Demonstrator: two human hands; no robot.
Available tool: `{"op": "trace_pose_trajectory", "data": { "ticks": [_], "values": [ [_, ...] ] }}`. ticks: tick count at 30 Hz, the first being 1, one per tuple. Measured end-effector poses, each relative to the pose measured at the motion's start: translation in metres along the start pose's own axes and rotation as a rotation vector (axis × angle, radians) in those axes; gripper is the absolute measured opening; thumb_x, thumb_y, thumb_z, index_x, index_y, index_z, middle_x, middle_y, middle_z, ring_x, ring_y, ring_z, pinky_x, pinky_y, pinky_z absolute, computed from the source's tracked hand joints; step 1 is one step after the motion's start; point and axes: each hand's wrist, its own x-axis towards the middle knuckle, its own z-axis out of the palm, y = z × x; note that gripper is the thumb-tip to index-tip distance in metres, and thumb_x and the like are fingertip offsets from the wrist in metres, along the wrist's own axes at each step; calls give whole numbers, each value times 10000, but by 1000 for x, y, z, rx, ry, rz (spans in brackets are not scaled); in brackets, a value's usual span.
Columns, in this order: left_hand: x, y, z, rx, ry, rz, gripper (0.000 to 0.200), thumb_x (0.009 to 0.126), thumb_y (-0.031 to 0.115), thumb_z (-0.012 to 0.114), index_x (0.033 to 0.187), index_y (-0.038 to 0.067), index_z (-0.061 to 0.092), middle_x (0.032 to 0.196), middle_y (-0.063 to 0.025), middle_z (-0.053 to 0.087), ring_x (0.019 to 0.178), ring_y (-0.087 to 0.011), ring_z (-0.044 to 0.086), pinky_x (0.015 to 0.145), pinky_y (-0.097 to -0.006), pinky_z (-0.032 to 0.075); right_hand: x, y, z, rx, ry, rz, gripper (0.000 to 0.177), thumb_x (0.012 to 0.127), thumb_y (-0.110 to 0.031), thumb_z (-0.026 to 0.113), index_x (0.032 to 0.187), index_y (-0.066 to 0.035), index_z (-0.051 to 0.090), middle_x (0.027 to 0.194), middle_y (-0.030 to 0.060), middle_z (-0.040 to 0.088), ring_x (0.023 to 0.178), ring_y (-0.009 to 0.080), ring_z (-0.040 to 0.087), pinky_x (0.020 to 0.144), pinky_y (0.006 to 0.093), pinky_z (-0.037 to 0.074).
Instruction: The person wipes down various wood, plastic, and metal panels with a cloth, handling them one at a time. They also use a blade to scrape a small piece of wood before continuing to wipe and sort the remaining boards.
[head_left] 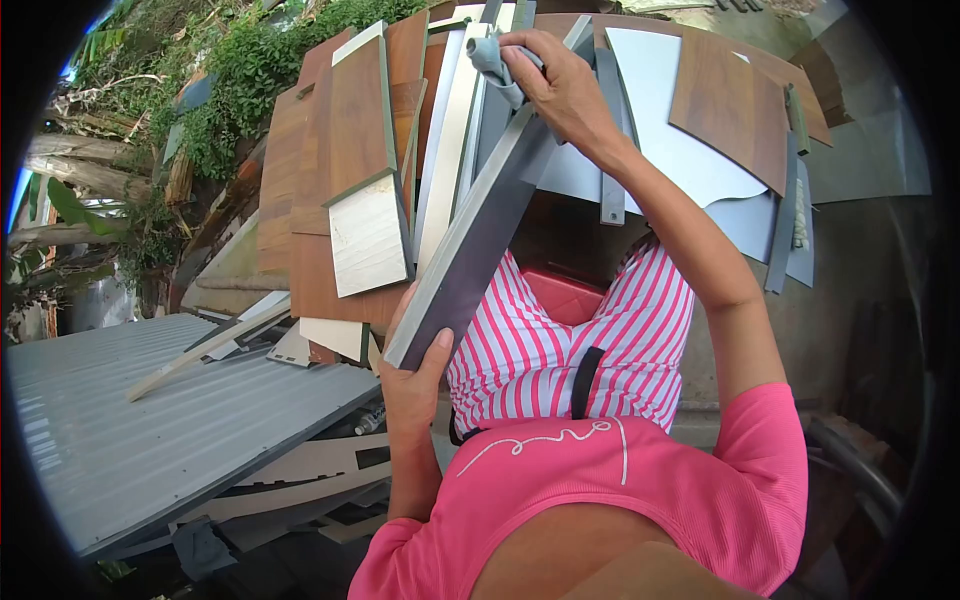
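Note:
A long, narrow dark grey board (478,245) with a pale edge slants up and away across my lap. My left hand (412,385) is closed around its near end, thumb on the dark face and the other fingers mostly hidden behind. Toward the far end, my right hand (562,95) grips a bunched grey-blue cloth (488,60) against the board's pale edge. Part of the cloth hangs down below the fingers. Beyond the board, wood-grain panels (350,110) and a cream strip (445,170) lie on the left of the work surface.
White sheets (655,110) and a brown wood-grain panel (735,105) lie to the right. A metal strip (611,150) points toward me. Corrugated metal sheeting (150,390) spreads at lower left, with a wooden stick (205,350) across it. Plants (250,85) and logs stand behind.

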Motion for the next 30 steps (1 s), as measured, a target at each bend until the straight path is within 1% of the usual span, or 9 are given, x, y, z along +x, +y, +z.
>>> {"op": "trace_pose_trajectory", "data": {
  "ticks": [1, 2, 4, 8, 12, 14, 18, 23, 30],
  "values": [
    [3, 5, -1, 220, -34, 77, 595, 804, 19, 588, 1344, -25, 343, 1190, -113, 512, 1105, -193, 485, 966, -313, 353, -10, -35, -1, 115, -52, -163, 262, 925, -268, 491, 1054, -66, 598, 952, 117, 601, 850, 237, 602, 717, 308, 480],
    [4, 16, 5, 195, 14, 108, 478, 794, 40, 657, 1239, -22, 495, 1123, -95, 571, 1022, -129, 521, 892, -258, 397, -21, -70, -3, 184, -179, -275, 212, 887, -243, 546, 1025, -93, 606, 925, 98, 589, 841, 230, 597, 713, 313, 483],
    [6, 18, -1, 227, -11, 67, 458, 798, 46, 655, 1224, -22, 502, 1107, -86, 575, 1000, -122, 527, 873, -256, 407, -55, -119, 0, 147, -366, -526, 208, 813, -249, 627, 1002, -165, 606, 974, 48, 555, 877, 207, 575, 750, 342, 455],
    [10, 16, -6, 232, 1, 49, 426, 809, 52, 642, 1203, -33, 503, 1079, -76, 582, 965, -115, 539, 844, -256, 424, -74, -112, 20, 156, -339, -636, 249, 843, -306, 591, 1056, -177, 575, 1006, 43, 557, 975, 215, 544, 917, 442, 375],
    [15, 9, -6, 133, -25, 104, 503, 809, 25, 621, 1277, -33, 448, 1191, -123, 542, 1069, -153, 514, 918, -279, 401, -48, -52, 15, -27, -442, -447, 242, 933, -313, 454, 1038, -132, 578, 1020, 60, 593, 1027, 190, 545, 1017, 470, 306],
    [16, 1, -12, 123, -40, 94, 517, 810, 16, 613, 1293, -30, 435, 1227, -132, 522, 1102, -161, 499, 940, -285, 388, -26, 5, 3, -174, -414, -331, 257, 953, -273, 419, 1052, -98, 580, 1063, 83, 599, 1041, 243, 543, 1044, 484, 256],
    [13, 1, -14, 203, -113, 115, 521, 821, 17, 604, 1309, -20, 424, 1279, -135, 497, 1149, -174, 486, 966, -290, 379, 5, 91, -17, -337, -193, -233, 308, 948, -287, 424, 1059, -42, 574, 1087, 110, 594, 1030, 287, 543, 942, 407, 377],
    [6, -1, -11, 299, -135, 105, 525, 829, 40, 613, 1320, 18, 426, 1294, -143, 491, 1161, -182, 489, 953, -290, 406, 38, 184, -37, -474, -38, -77, 312, 930, -320, 430, 1075, -87, 581, 1069, 118, 606, 989, 322, 556, 843, 428, 436],
    [-1, 0, -6, 338, -193, 115, 537, 792, -38, 588, 1303, -24, 425, 1294, -160, 480, 1166, -205, 475, 965, -311, 382, 61, 192, -46, -563, -42, 287, 329, 928, -327, 437, 1109, -89, 573, 1000, 209, 610, 940, 389, 567, 817, 428, 434]
  ]
}}
